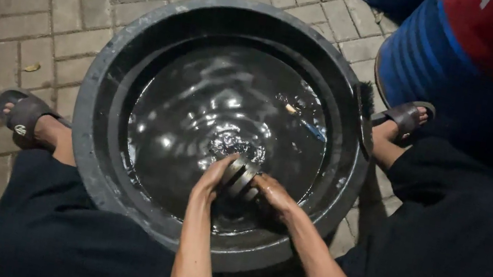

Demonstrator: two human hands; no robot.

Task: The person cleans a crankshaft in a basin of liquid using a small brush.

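Note:
A large black round basin [88, 125] full of dark, rippling water stands between my legs on the paving. Both my hands are in the water at its near side. My left hand [213, 176] and my right hand [271, 193] together grip a small dark ridged object [239, 174], partly under the surface; its exact kind is hard to tell. A small floating item with a pale tip and a blue part [303, 120] lies in the water at the far right.
A dark brush [366, 112] rests on the basin's right rim. Blue and red barrels [474, 56] stand close at the upper right. My feet in dark slide sandals [23, 114] flank the basin on grey brick paving [29, 2].

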